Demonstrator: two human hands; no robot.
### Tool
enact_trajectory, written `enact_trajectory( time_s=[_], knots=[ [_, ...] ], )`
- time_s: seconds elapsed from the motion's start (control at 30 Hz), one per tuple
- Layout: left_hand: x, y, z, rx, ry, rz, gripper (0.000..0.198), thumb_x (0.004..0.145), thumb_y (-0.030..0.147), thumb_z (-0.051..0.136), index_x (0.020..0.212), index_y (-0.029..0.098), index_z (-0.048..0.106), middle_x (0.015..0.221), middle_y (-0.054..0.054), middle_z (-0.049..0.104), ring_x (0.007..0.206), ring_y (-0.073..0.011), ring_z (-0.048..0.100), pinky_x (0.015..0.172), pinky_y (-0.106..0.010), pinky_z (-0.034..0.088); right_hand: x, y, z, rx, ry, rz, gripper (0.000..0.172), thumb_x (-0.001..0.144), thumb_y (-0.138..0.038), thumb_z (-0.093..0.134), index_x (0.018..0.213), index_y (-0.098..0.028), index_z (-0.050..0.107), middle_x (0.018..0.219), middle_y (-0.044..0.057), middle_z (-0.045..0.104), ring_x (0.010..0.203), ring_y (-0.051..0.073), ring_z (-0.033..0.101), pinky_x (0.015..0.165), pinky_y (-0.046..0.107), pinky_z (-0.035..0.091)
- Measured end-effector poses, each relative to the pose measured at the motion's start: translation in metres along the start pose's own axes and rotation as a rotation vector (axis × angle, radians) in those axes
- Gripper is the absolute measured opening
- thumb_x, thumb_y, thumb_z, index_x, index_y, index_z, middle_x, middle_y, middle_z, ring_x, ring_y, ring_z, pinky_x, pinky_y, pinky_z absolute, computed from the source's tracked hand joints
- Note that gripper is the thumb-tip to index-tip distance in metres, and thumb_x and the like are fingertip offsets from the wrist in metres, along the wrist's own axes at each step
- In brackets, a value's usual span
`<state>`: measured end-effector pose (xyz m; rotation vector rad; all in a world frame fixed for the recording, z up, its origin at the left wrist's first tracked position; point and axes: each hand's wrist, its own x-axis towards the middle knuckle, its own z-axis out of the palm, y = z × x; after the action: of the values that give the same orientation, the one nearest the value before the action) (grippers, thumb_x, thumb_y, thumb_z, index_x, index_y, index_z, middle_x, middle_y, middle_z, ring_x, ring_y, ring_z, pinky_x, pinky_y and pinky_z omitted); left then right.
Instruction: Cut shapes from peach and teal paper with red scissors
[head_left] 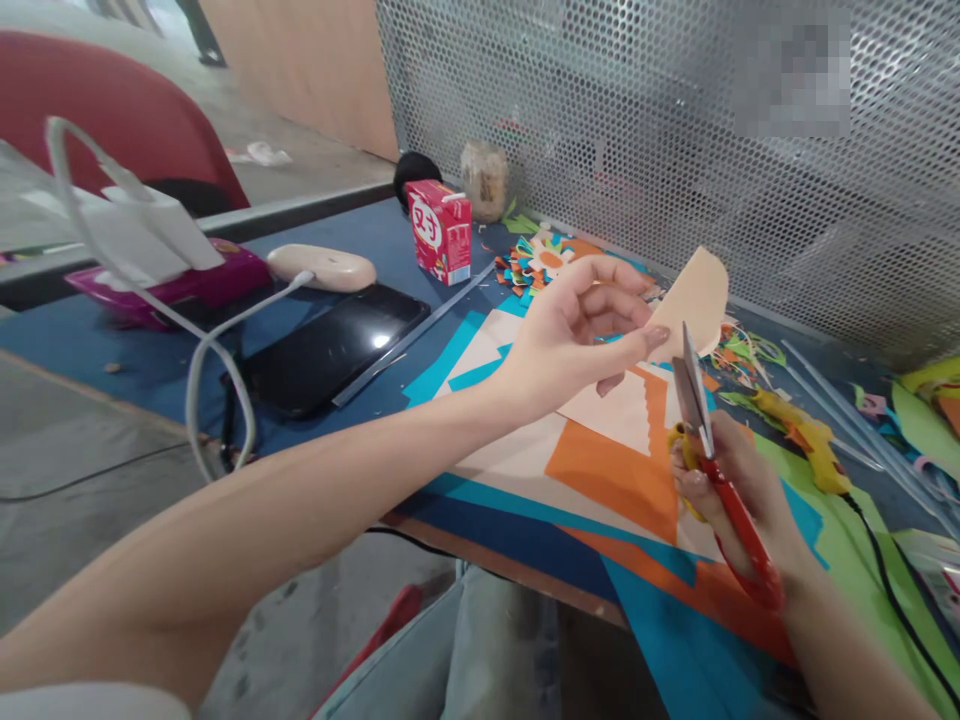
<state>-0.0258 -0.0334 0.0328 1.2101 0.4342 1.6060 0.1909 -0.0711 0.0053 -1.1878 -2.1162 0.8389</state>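
Note:
My left hand (581, 335) pinches the lower left edge of a cream paper piece (696, 300) between thumb and fingers, holding it up above the table. In my right hand (731, 480) is a pair of scissors (739, 530) with one red and one yellow handle. Their blades point upward at the paper's lower edge and look slightly apart; whether they touch the paper I cannot tell. Under both hands lie overlapping sheets: an orange sheet (615, 478), a blue sheet (675, 640) and a green sheet (870, 570). A fringed paper flower (551, 258) rests behind my left hand.
A yellow glue gun (806, 430) with a black cord lies at the right, near clear sticks (862, 420). To the left are a black phone (337, 350), a cabled cream device (322, 268), a purple tissue holder (232, 262) and a red drink carton (442, 232). A perforated metal panel (637, 130) stands behind.

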Motion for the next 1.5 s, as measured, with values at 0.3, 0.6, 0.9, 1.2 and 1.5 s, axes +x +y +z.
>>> enact_trajectory(
  time_s=[0.3,0.6,0.9,1.2,1.5],
  knots=[
    [0.0012,-0.0008,0.0009,-0.001,0.008,-0.007,0.035,0.065,0.015,0.08,0.084,0.019,0.05,0.066,0.004,0.06,0.05,-0.0057,0.055,0.033,-0.016,0.037,0.0011,-0.001,0.0002,0.001,0.003,0.015,0.031,0.09,-0.053,0.051,0.088,-0.024,0.041,0.071,-0.003,0.047,0.053,0.01,0.043,0.044,0.023,0.034],
    [-0.0001,-0.001,0.0005,-0.003,0.001,-0.011,0.034,0.066,0.015,0.079,0.085,0.019,0.051,0.068,0.003,0.06,0.053,-0.0067,0.057,0.034,-0.016,0.039,0.0006,-0.0039,0.001,-0.027,0.01,-0.049,0.03,0.092,-0.053,0.045,0.085,-0.024,0.038,0.069,-0.004,0.044,0.051,0.01,0.043,0.042,0.022,0.034],
    [-0.0008,0.0,0.0022,0.003,0.007,0.017,0.031,0.067,0.015,0.076,0.084,0.018,0.05,0.069,0.004,0.059,0.051,-0.0056,0.054,0.034,-0.016,0.039,0.0008,-0.0041,0.0007,-0.031,0.004,-0.048,0.035,0.091,-0.059,0.044,0.09,-0.024,0.041,0.069,-0.003,0.045,0.052,0.011,0.043,0.042,0.022,0.033],
    [-0.001,0.0003,0.0018,0.048,0.022,-0.006,0.032,0.066,0.016,0.077,0.085,0.018,0.051,0.068,0.004,0.058,0.053,-0.0058,0.055,0.036,-0.015,0.038,0.0001,-0.0041,0.0014,0.029,-0.01,-0.035,0.029,0.091,-0.052,0.049,0.087,-0.025,0.04,0.07,-0.004,0.046,0.048,0.009,0.041,0.04,0.021,0.031],
    [-0.0008,-0.0014,0.0015,0.01,0.015,0.02,0.033,0.065,0.016,0.079,0.083,0.018,0.052,0.068,0.004,0.06,0.053,-0.0063,0.056,0.035,-0.015,0.037,0.0004,-0.0016,0.0021,0.043,-0.01,-0.004,0.026,0.092,-0.049,0.049,0.087,-0.025,0.039,0.071,-0.004,0.044,0.052,0.009,0.038,0.043,0.021,0.031]
  ],
)
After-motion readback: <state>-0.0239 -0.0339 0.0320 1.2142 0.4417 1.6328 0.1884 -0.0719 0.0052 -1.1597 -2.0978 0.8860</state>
